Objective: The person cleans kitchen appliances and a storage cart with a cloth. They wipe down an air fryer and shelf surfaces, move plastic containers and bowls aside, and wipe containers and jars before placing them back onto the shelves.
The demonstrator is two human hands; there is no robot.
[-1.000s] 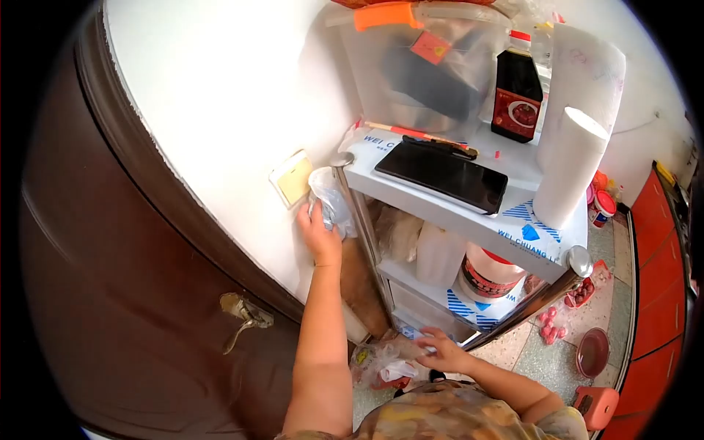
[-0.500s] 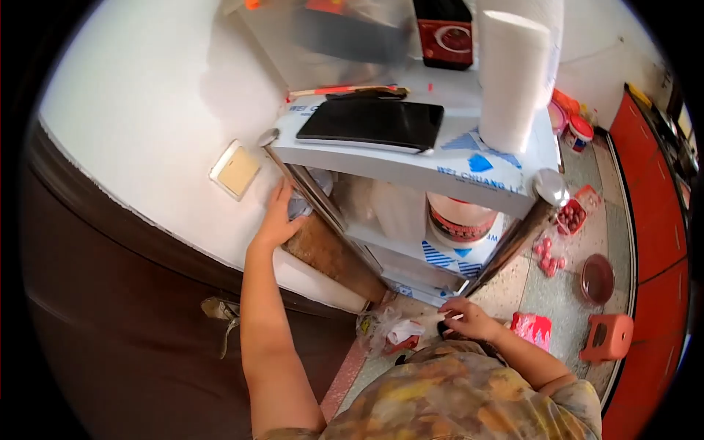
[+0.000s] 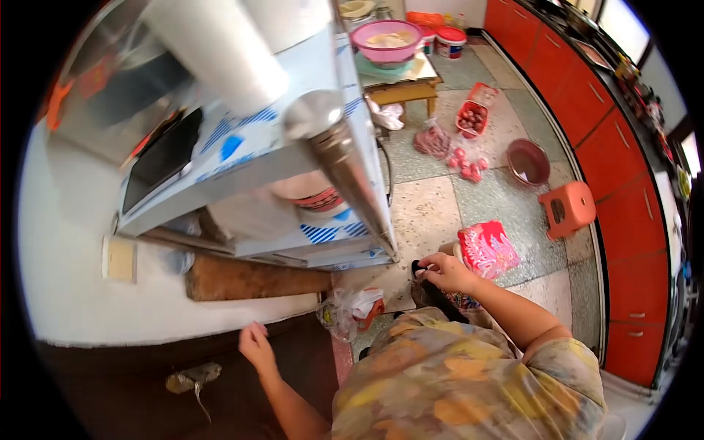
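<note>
My left hand (image 3: 257, 343) is in front of the dark brown door, right of its metal handle (image 3: 193, 378); its fingers are bent together, with nothing visible in them. My right hand (image 3: 444, 271) hangs in front of my body, fingers loosely bent and a little apart, holding nothing I can see. Just beyond it on the floor lies a red and pink package (image 3: 488, 249). Behind the shelf's wooden board (image 3: 249, 280), part of a clear plastic bag (image 3: 180, 262) shows by the wall. A black phone (image 3: 165, 158) lies on the shelf top (image 3: 257, 165).
A white paper roll (image 3: 220, 55) stands on the shelf. Plastic bags (image 3: 339, 315) lie on the floor below. Farther off are a pink basin (image 3: 386, 40) on a small table, a dark red basin (image 3: 528, 162), an orange stool (image 3: 568, 210), bagged produce (image 3: 467, 164) and red cabinets (image 3: 609, 147).
My left hand has left the bag at the wall and moved down in front of the door. The view has turned right, showing more floor and cabinets. My right hand stays near my body.
</note>
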